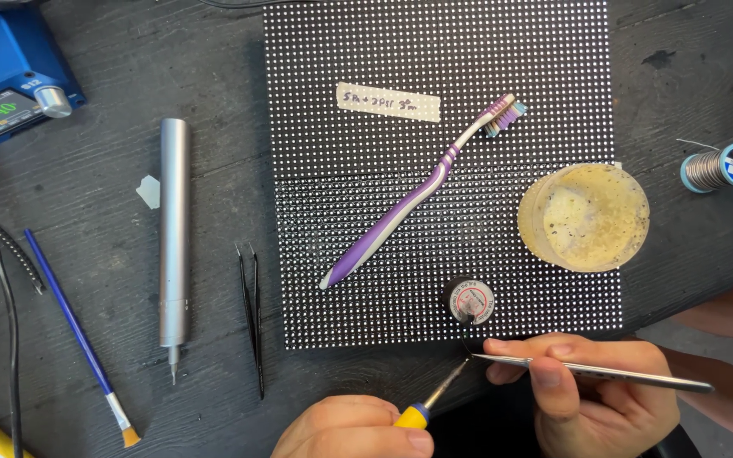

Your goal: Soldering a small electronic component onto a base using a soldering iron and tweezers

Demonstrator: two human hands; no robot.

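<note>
A dark wooden workbench carries a large black LED matrix panel, its dot grid facing up with a strip of masking tape stuck near the top. On the panel lie a purple-and-white toothbrush, slanting with its bristles up to the right, a round tub of yellowish flux paste at the right edge, and a small black spool near the lower edge. Left of the panel sit a blue soldering station, a silver electric screwdriver pointing down, black tweezers and a blue-handled brush; a solder reel rests at far right. At the bottom edge the left hand is curled, knuckles up, gripping a soldering iron by its yellow-and-blue handle, tip angled up to the right. The right hand pinches silver tweezers between thumb and forefinger, held nearly level and pointing left. Both tips meet just below the panel's lower edge, beneath the spool.
</note>
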